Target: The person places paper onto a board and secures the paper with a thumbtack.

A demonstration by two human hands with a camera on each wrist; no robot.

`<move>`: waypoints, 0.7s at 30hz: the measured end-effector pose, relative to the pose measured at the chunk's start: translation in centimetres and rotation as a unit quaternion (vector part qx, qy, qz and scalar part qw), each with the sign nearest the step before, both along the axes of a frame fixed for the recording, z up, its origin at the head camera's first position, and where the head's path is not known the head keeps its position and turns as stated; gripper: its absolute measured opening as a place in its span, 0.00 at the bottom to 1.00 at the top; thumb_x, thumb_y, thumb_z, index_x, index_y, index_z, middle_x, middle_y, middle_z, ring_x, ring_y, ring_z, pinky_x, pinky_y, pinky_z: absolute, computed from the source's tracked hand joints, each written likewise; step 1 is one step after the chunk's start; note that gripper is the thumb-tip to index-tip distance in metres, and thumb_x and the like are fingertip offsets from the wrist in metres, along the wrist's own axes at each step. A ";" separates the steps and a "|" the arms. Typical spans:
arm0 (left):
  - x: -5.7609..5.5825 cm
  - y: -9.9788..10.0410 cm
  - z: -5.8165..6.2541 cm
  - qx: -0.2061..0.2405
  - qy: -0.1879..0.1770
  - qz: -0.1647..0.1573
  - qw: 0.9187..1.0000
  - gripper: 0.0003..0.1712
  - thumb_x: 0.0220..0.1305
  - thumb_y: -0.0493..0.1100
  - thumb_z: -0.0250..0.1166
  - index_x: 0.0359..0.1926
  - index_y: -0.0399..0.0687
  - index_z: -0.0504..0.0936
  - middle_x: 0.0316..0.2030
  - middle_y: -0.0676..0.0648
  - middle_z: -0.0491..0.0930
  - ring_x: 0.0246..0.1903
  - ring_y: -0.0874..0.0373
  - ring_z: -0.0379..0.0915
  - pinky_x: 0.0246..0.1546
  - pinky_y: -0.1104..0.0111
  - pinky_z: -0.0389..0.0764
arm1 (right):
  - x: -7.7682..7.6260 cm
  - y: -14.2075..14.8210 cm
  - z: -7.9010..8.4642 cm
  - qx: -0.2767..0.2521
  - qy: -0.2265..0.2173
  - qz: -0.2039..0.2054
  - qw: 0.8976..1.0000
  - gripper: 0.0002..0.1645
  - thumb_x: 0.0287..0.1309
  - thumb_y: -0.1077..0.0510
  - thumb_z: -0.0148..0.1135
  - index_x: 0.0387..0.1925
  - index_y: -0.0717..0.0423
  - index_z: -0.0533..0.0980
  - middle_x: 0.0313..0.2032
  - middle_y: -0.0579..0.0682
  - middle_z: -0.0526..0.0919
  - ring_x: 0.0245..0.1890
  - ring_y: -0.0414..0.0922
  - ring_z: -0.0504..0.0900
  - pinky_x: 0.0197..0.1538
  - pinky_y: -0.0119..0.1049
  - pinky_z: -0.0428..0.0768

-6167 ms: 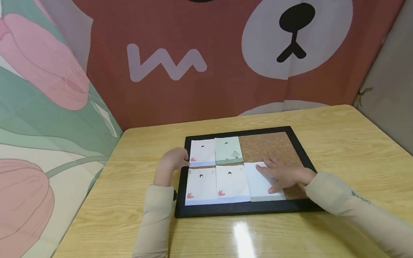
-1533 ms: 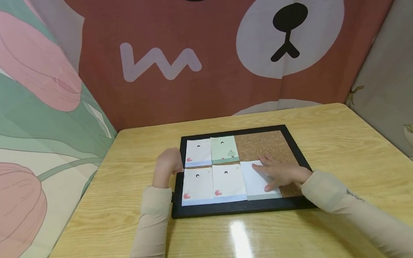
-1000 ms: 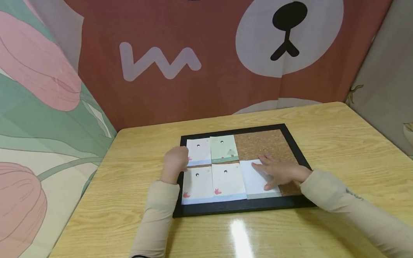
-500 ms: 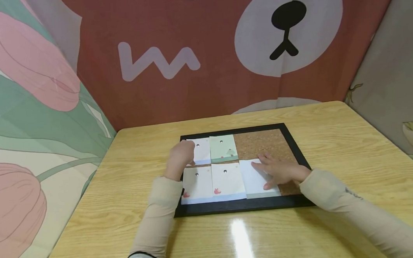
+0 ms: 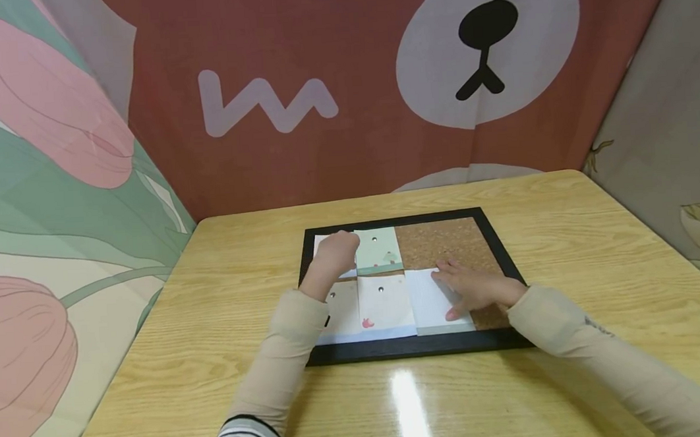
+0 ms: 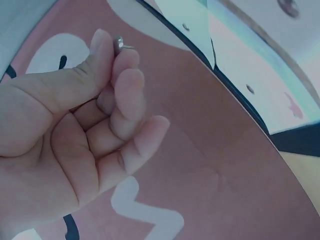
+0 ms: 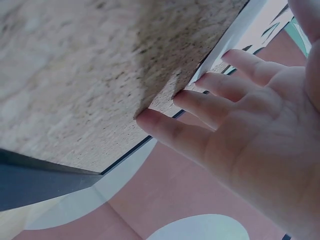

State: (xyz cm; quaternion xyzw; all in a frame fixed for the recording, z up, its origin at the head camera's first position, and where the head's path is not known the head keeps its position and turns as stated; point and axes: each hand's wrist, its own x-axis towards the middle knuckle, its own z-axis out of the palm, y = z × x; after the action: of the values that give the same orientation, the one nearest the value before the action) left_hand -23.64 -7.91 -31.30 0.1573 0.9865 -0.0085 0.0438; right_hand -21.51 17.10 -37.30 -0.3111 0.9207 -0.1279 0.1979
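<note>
In the left wrist view my left hand [image 6: 85,115] pinches a silver thumbtack [image 6: 119,44] between thumb and forefinger, its point sticking out. In the head view that left hand [image 5: 331,259] is above the top-left note sheet, covering much of it. My right hand [image 5: 478,286] lies with spread fingers over the blank white note sheet [image 5: 427,300] in the lower row. From the right wrist, fingertips of the right hand [image 7: 245,120] touch the cork [image 7: 75,75]. Lower middle, a note sheet with a red drawing [image 5: 386,309] is tacked down. Above it sits a green note sheet [image 5: 377,250], also tacked.
The corkboard's black frame [image 5: 419,347] lies flat on the wooden table [image 5: 185,359]. Bare cork [image 5: 440,243] shows at the board's upper right. Behind the table hangs a brown cloth [image 5: 323,160] with a bear print.
My left hand has moved rightward from beside the board's left edge to over the top-left note sheet. The right hand has stayed on the blank sheet.
</note>
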 end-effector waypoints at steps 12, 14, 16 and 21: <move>-1.2 4.7 -1.4 0.099 -0.075 -0.120 0.985 0.10 0.55 0.31 0.60 0.19 0.41 0.74 0.15 0.52 0.65 0.18 0.62 0.57 0.20 0.74 0.62 | -0.2 0.6 0.1 -0.028 -0.021 -0.002 0.999 0.50 0.42 0.50 0.68 0.63 0.67 0.56 0.64 0.68 0.44 0.63 0.65 0.37 0.59 0.59 0.44; -1.3 5.5 -1.7 0.090 -0.082 -0.123 0.985 0.12 0.55 0.32 0.60 0.17 0.43 0.72 0.14 0.53 0.65 0.17 0.62 0.57 0.18 0.75 0.61 | -0.3 0.5 0.1 -0.031 -0.017 0.004 0.999 0.50 0.42 0.49 0.68 0.62 0.67 0.56 0.64 0.69 0.45 0.63 0.65 0.38 0.59 0.59 0.44; -1.3 6.2 -1.8 0.083 -0.092 -0.115 0.986 0.11 0.55 0.33 0.61 0.18 0.42 0.73 0.15 0.52 0.67 0.17 0.61 0.58 0.18 0.74 0.62 | -0.3 0.5 -0.1 -0.030 -0.014 0.006 0.999 0.50 0.42 0.49 0.68 0.62 0.67 0.56 0.64 0.69 0.46 0.63 0.65 0.38 0.59 0.59 0.44; -1.6 7.3 -2.2 0.073 -0.108 -0.102 0.986 0.03 0.57 0.37 0.62 0.28 0.42 0.80 0.23 0.52 0.76 0.23 0.61 0.67 0.23 0.73 0.70 | -0.3 0.4 -0.1 -0.021 -0.013 -0.001 1.000 0.50 0.42 0.50 0.68 0.62 0.67 0.56 0.64 0.68 0.46 0.63 0.64 0.39 0.59 0.58 0.45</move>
State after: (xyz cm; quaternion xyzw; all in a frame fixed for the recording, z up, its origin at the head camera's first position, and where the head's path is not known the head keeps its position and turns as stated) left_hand -25.19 -0.63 -33.52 0.2602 0.9528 0.0756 0.1370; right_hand -21.82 17.51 -37.39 -0.3122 0.9155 -0.1515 0.2036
